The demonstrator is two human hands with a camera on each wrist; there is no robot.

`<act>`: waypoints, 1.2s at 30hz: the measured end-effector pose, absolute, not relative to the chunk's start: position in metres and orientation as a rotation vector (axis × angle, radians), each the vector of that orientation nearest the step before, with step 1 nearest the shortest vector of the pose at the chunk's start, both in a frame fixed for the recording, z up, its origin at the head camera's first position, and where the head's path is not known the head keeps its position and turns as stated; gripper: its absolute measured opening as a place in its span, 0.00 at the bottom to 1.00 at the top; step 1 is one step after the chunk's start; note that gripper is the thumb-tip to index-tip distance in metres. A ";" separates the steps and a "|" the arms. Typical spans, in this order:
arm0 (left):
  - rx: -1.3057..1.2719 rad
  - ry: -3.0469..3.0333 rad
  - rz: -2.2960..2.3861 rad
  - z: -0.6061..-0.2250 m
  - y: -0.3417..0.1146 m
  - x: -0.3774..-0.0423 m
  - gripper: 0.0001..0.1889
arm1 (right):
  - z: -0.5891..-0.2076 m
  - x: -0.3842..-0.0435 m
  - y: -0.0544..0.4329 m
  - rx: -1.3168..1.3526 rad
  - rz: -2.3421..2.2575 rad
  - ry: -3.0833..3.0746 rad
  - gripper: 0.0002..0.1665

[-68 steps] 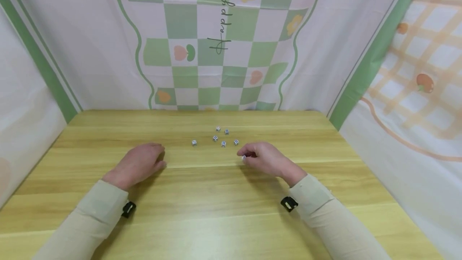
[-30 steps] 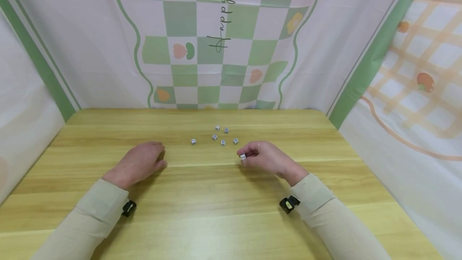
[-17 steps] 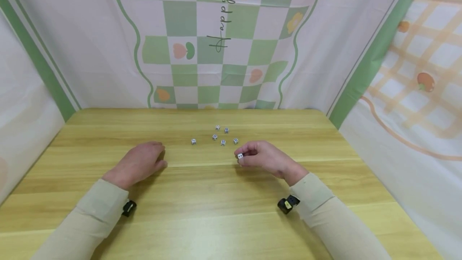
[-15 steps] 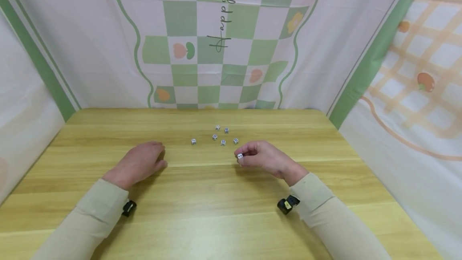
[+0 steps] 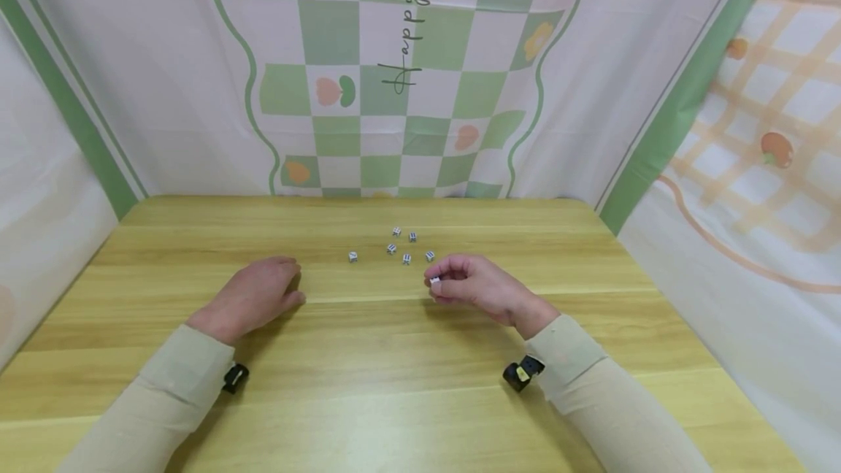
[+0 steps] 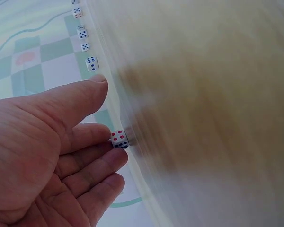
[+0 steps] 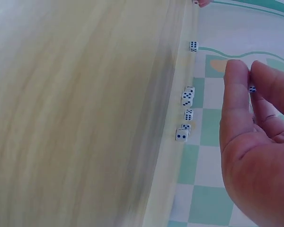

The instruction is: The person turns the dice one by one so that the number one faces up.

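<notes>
On the table (image 5: 368, 385), 6 loose dice (image 5: 406, 259) lie ahead and left of the nearer right hand (image 5: 486, 289), which pinches 1 die (image 5: 435, 281); the left hand (image 5: 252, 299), thumb spread, has another die (image 6: 119, 139) by its fingers.

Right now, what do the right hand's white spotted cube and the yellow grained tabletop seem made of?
White spotted cube: probably smooth plastic, judging by its even white surface. Yellow grained tabletop: satin wood or laminate, unclear which; streaky grain, soft sheen.
</notes>
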State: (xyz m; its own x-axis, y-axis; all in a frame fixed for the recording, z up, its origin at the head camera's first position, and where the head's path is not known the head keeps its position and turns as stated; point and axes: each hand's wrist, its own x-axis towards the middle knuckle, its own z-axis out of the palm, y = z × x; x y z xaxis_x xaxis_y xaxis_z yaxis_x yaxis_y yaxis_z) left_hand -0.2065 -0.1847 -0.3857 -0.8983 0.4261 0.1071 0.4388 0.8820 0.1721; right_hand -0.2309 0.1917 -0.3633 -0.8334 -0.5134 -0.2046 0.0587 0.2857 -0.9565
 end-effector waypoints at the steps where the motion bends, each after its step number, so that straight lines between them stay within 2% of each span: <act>1: -0.683 -2.986 -0.301 -0.385 -0.184 -0.206 0.17 | -0.364 -0.231 0.192 -0.407 -1.578 2.081 0.19; 8: -0.688 -2.990 -0.297 -0.384 -0.183 -0.206 0.16 | -0.362 -0.230 0.188 -0.387 -1.579 2.077 0.23; 17: -0.684 -2.999 -0.307 -0.385 -0.184 -0.208 0.11 | -0.360 -0.229 0.184 -0.380 -1.611 2.048 0.21; 29: -0.688 -3.001 -0.319 -0.385 -0.184 -0.208 0.14 | -0.363 -0.229 0.182 -0.377 -1.615 2.072 0.25; 36: -0.696 -2.996 -0.306 -0.385 -0.184 -0.208 0.12 | -0.363 -0.229 0.181 -0.382 -1.621 2.074 0.26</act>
